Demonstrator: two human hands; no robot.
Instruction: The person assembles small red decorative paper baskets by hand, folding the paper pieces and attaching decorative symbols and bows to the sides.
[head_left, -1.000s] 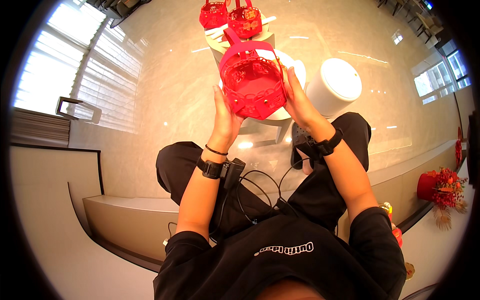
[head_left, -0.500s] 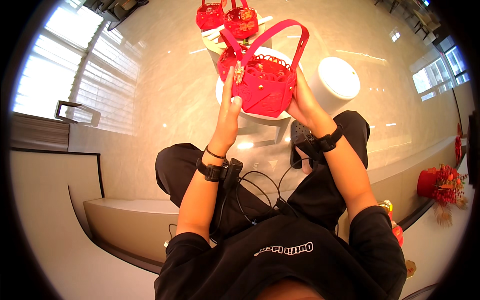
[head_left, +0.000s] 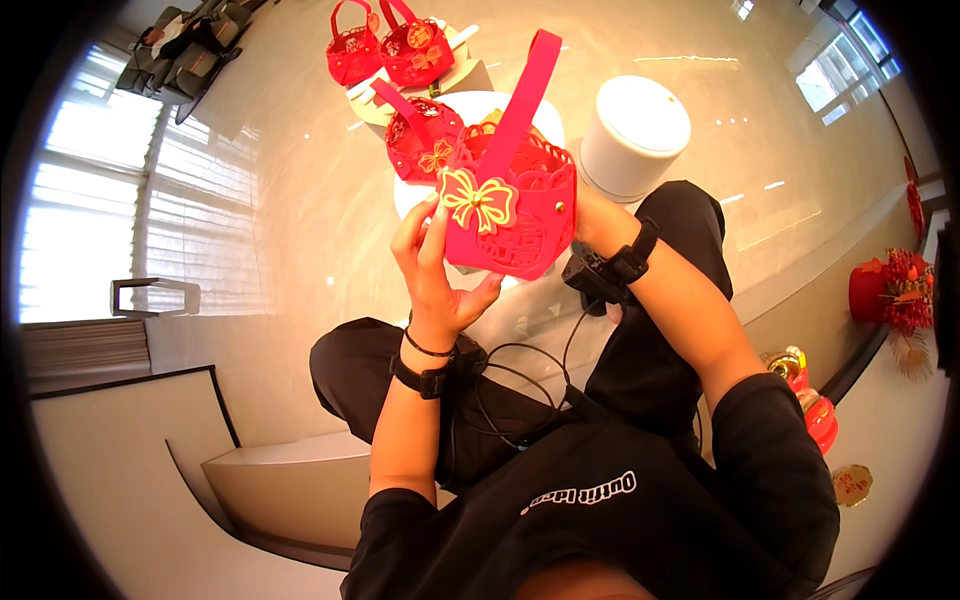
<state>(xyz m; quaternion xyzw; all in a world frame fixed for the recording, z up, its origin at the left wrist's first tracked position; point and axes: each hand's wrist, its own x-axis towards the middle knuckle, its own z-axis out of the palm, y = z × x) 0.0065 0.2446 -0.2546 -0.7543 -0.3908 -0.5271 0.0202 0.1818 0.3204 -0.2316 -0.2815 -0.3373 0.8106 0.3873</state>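
Note:
A red felt gift basket (head_left: 520, 240) with cut-out sides and a tall strap handle is raised in front of me. A gold-edged bow (head_left: 478, 202) decorates the side facing me. At the basket's right side my right hand (head_left: 597, 222) grips it, its fingers mostly hidden behind. My left hand (head_left: 440, 285) is open at the lower left, fingers stretched up beside the bow and thumb near the bottom edge. Behind the held basket, a similar red basket (head_left: 412, 140) with an orange bow sits on a white round stool (head_left: 408, 198).
Two more red baskets (head_left: 352, 55) (head_left: 425, 62) stand on a farther pale stool (head_left: 470, 75). A white cylindrical bin (head_left: 630, 150) is to the right. Red floral decoration (head_left: 895, 290) lies at far right. A person (head_left: 185, 35) reclines on a sofa at far left.
The held basket has turned, bringing its bow to face me, and come lower. My left fingers have spread away from its side, while my right hand keeps its hold.

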